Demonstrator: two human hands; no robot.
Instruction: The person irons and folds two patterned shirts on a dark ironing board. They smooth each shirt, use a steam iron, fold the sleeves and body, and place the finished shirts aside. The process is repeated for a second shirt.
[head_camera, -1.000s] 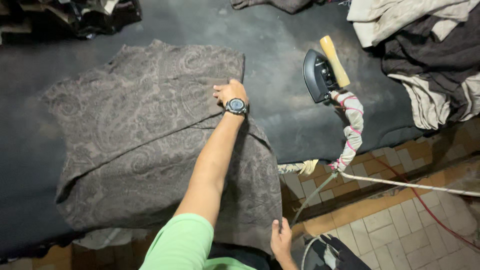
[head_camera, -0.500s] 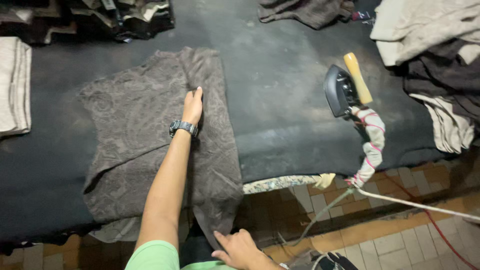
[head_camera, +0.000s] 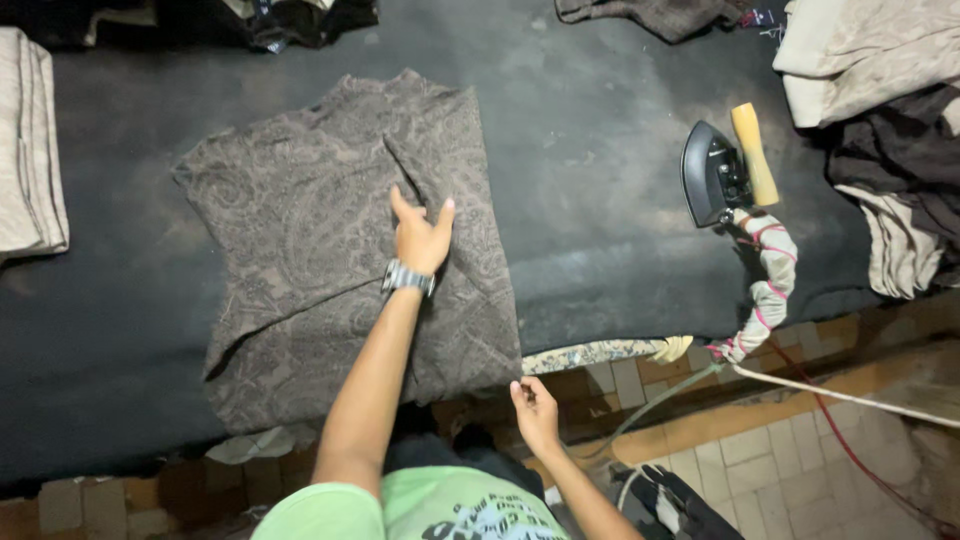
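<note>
A grey-brown patterned cloth (head_camera: 300, 250) lies spread on the dark padded table (head_camera: 590, 200), its near edge hanging over the front. My left hand (head_camera: 422, 235), with a metal watch on the wrist, rests flat on the cloth's right half beside a raised fold, fingers apart. My right hand (head_camera: 535, 412) hovers just below the cloth's near right corner in front of the table edge. Its fingers are loosely curled with nothing in them.
A black iron with a yellow handle (head_camera: 725, 170) stands on the table at the right, its wrapped cord (head_camera: 765, 290) trailing over the edge to the tiled floor. Folded pale cloth (head_camera: 30, 140) lies at the far left. Piled garments (head_camera: 880, 120) fill the right side.
My left hand has slid from the cloth's right edge toward its middle. My right hand has risen from low by my body to the cloth's near right corner.
</note>
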